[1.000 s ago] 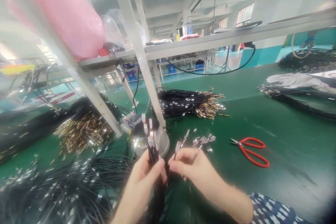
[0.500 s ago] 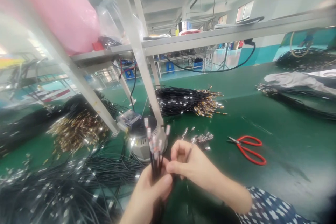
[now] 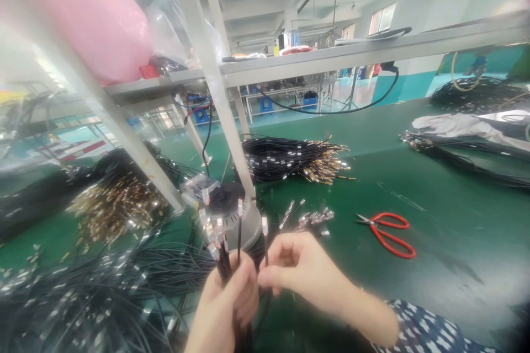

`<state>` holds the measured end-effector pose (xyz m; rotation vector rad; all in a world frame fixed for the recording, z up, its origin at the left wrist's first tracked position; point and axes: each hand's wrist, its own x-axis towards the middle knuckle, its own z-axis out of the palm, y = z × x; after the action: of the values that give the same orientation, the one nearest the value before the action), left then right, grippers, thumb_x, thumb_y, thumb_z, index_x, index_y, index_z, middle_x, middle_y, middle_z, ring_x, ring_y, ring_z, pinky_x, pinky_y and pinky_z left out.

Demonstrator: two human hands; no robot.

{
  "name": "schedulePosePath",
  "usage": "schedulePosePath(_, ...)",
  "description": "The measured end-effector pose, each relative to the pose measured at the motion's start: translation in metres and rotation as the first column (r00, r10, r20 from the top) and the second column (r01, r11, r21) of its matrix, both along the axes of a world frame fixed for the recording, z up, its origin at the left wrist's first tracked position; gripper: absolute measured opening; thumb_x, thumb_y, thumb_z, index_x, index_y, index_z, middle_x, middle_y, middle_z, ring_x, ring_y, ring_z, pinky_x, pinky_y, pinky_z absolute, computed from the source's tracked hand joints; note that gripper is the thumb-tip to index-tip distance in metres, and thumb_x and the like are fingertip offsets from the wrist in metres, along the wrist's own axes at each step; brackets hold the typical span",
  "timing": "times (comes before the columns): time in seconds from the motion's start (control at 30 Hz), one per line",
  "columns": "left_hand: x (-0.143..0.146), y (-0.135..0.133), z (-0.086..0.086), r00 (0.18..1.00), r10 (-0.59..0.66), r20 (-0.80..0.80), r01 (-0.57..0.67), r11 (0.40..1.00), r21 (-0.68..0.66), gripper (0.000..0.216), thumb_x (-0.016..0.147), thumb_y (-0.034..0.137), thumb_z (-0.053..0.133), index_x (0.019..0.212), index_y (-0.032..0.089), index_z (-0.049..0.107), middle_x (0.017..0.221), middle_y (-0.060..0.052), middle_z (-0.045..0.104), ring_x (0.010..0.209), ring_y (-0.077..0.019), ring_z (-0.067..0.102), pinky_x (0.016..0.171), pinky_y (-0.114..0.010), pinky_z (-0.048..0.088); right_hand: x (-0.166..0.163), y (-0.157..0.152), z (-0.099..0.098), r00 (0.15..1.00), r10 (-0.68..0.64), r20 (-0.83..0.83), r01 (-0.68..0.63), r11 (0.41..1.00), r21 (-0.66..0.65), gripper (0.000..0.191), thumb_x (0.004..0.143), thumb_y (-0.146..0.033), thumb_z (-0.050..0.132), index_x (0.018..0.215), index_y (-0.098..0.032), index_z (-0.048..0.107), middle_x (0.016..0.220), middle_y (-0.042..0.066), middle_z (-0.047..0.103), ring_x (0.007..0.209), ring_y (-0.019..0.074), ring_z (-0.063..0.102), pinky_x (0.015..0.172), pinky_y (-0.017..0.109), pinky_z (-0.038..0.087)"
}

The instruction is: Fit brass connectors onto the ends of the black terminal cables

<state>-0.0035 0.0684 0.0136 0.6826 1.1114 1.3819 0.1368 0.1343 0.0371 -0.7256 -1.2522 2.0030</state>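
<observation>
My left hand is closed round a bundle of black cables, whose pale tips with orange-red bits stick up above the fist. One of these stands a little apart, near the thumb. Beside it, my right hand pinches a single black cable with a similar pale tip. Both hands are close together at the front of the green table. Just behind them lies a small heap of loose cable ends. The lower part of the held cables is mostly hidden by my hands.
Red-handled scissors lie to the right. A grey round device stands behind my left hand, by a white shelf post. Black cable piles with gold tips lie at the back, and more cables cover the left.
The bundle in my left hand has tilted left, and its tips have spread apart. My right hand now holds one cable upright, slightly away from the others.
</observation>
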Motion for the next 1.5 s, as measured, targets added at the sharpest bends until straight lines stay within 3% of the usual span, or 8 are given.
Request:
schedulePosePath(0.27, 0.007, -0.002, -0.006, 1.000, 0.024, -0.012, -0.024, 0.999, -0.028, 0.041, 0.072, 0.052, 0.075, 0.069, 0.018, 0.052, 0.047, 0.012, 0.024, 0.041, -0.0034, 0.017, 0.039, -0.017, 0.018, 0.004, 0.001, -0.005, 0.999, -0.023, 0.027, 0.020, 0.995, 0.101, 0.036, 0.053, -0.032, 0.089, 0.059, -0.013, 0.059, 0.055, -0.003, 0.062, 0.049, 0.0075, 0.054, 0.052, 0.021, 0.044)
schedulePosePath(0.43, 0.013, -0.004, -0.006, 0.996, 0.080, -0.038, -0.081, 0.996, -0.047, 0.045, 0.064, 0.053, 0.081, 0.073, 0.015, 0.057, 0.051, 0.008, 0.039, 0.041, -0.0025, 0.028, 0.040, -0.017, 0.018, 0.006, 0.003, -0.009, 0.998, -0.010, 0.056, -0.002, 0.981, 0.195, 0.033, 0.065, -0.036, 0.082, 0.064, -0.014, 0.058, 0.064, 0.000, 0.065, 0.058, 0.0107, 0.060, 0.059, 0.024, 0.048)
schedulePosePath(0.67, 0.012, -0.005, -0.006, 0.993, -0.024, -0.114, 0.019, 0.999, -0.044, 0.049, 0.069, 0.061, 0.072, 0.082, 0.014, 0.065, 0.045, 0.007, 0.042, 0.039, -0.0031, 0.026, 0.041, -0.019, 0.016, 0.006, 0.005, -0.012, 0.993, 0.099, 0.062, -0.108, 0.980, 0.168, 0.043, 0.064, -0.044, 0.083, 0.067, -0.017, 0.050, 0.063, -0.001, 0.063, 0.047, 0.0119, 0.060, 0.046, 0.022, 0.042)
schedulePosePath(0.8, 0.013, -0.005, -0.004, 0.988, -0.067, -0.137, 0.060, 0.997, -0.053, 0.049, 0.071, 0.061, 0.070, 0.075, 0.013, 0.064, 0.045, 0.003, 0.050, 0.039, -0.0032, 0.028, 0.042, -0.021, 0.013, 0.009, 0.006, -0.011, 0.994, 0.059, 0.096, -0.081, 0.964, 0.254, 0.035, 0.069, -0.041, 0.079, 0.075, -0.017, 0.055, 0.068, -0.001, 0.061, 0.058, 0.0113, 0.057, 0.056, 0.024, 0.043)
schedulePosePath(0.93, 0.015, -0.003, -0.006, 0.984, -0.114, -0.140, 0.109, 0.993, -0.041, 0.050, 0.069, 0.062, 0.071, 0.065, 0.014, 0.060, 0.046, 0.002, 0.050, 0.039, -0.0034, 0.026, 0.041, -0.023, 0.011, 0.007, 0.004, -0.001, 0.987, -0.067, 0.145, 0.012, 0.936, 0.351, 0.033, 0.066, -0.030, 0.079, 0.089, -0.018, 0.058, 0.082, -0.001, 0.059, 0.076, 0.0138, 0.054, 0.068, 0.026, 0.043)
schedulePosePath(1.1, 0.019, -0.001, -0.014, 0.976, -0.123, -0.179, 0.114, 0.992, -0.059, 0.053, 0.069, 0.063, 0.070, 0.057, 0.015, 0.054, 0.047, 0.002, 0.049, 0.040, -0.0037, 0.026, 0.042, -0.024, 0.010, -0.007, 0.000, 0.012, 0.976, -0.090, 0.198, 0.028, 0.954, 0.298, 0.045, 0.060, -0.020, 0.082, 0.095, -0.022, 0.054, 0.082, -0.004, 0.057, 0.074, 0.0133, 0.053, 0.069, 0.027, 0.044)
schedulePosePath(1.27, 0.017, -0.002, -0.018, 0.976, -0.155, -0.152, 0.145, 0.986, -0.077, 0.049, 0.070, 0.060, 0.071, 0.064, 0.014, 0.058, 0.049, 0.002, 0.051, 0.040, -0.0040, 0.027, 0.043, -0.024, 0.010, -0.015, 0.002, 0.014, 0.974, -0.139, 0.181, 0.086, 0.958, 0.273, 0.024, 0.066, -0.016, 0.075, 0.081, -0.018, 0.056, 0.069, -0.005, 0.056, 0.065, 0.0108, 0.052, 0.064, 0.025, 0.045)
schedulePosePath(1.5, 0.015, -0.002, -0.022, 0.973, -0.188, -0.132, 0.180, 0.981, -0.071, 0.048, 0.073, 0.060, 0.068, 0.068, 0.013, 0.058, 0.048, 0.002, 0.051, 0.039, -0.0034, 0.025, 0.042, -0.023, 0.010, -0.009, 0.008, 0.013, 0.992, -0.074, 0.100, 0.053, 0.977, 0.205, 0.010, 0.072, -0.016, 0.071, 0.082, -0.014, 0.067, 0.077, -0.001, 0.068, 0.073, 0.0115, 0.061, 0.071, 0.023, 0.050)
